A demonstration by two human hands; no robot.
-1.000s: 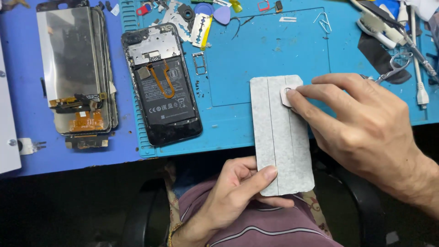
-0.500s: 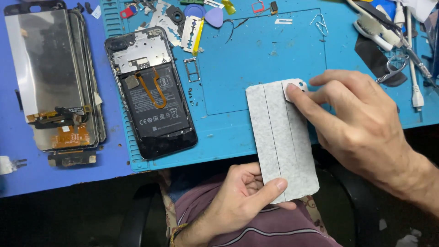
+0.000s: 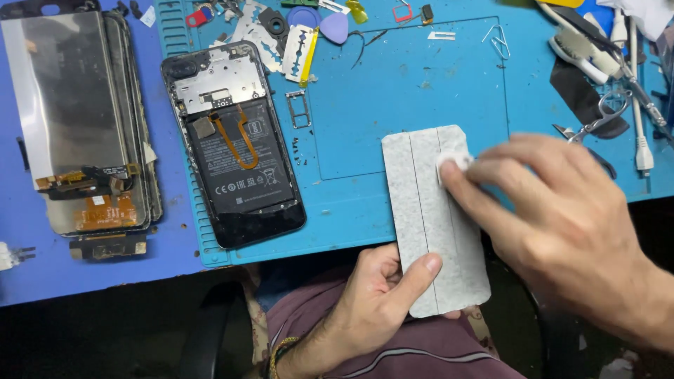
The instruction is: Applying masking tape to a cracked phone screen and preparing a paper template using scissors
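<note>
My left hand (image 3: 379, 298) grips the near end of a grey speckled rectangular panel (image 3: 428, 217), thumb on top; the panel overhangs the table's front edge. My right hand (image 3: 554, 217) presses a small white wad (image 3: 453, 163) onto the panel's far right corner with its fingertips. To the left an opened phone body (image 3: 235, 144) lies face down with its black battery and an orange flex cable showing. Farther left sits a detached screen assembly (image 3: 77, 119) with an orange flex at its lower end.
A blue work mat (image 3: 414, 84) covers the table. Along its far edge lie a razor blade (image 3: 302, 48), picks, a SIM tray (image 3: 298, 109) and small parts. Scissors (image 3: 604, 112), tweezers and a white cable (image 3: 640, 133) lie at the right. My lap is below the table edge.
My right hand with the white wad has slid slightly along the panel's top right corner. The view has shifted, so the phone and screen sit more to the right in the picture.
</note>
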